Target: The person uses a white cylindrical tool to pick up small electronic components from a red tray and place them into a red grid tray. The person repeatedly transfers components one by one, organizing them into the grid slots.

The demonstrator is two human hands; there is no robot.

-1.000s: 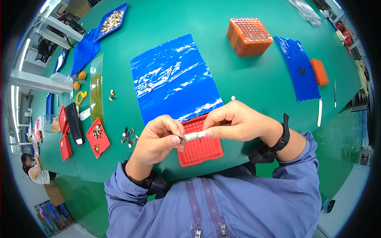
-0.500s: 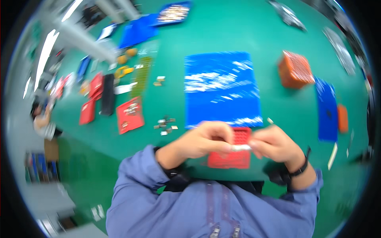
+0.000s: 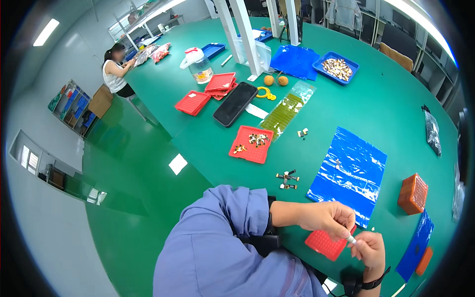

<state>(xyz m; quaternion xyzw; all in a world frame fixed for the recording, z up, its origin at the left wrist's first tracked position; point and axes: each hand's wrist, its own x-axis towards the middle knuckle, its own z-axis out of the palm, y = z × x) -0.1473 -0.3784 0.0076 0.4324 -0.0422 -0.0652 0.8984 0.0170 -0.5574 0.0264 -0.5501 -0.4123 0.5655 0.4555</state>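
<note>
On our green table (image 3: 311,161), we see a blue tray (image 3: 317,65) heaped with small brown-and-white parts (image 3: 337,68). A red tray (image 3: 252,155) holds two little piles of pieces (image 3: 258,140); a textured red tray (image 3: 325,244) sits partly hidden nearest us. Our left grip (image 3: 326,216) and right grip (image 3: 371,248) together pinch a short whitish cylinder (image 3: 351,239) by that tray's right edge.

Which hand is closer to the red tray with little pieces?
The left hand: it's below and right of the red tray in the picture; the right hand is farther that way.
</note>
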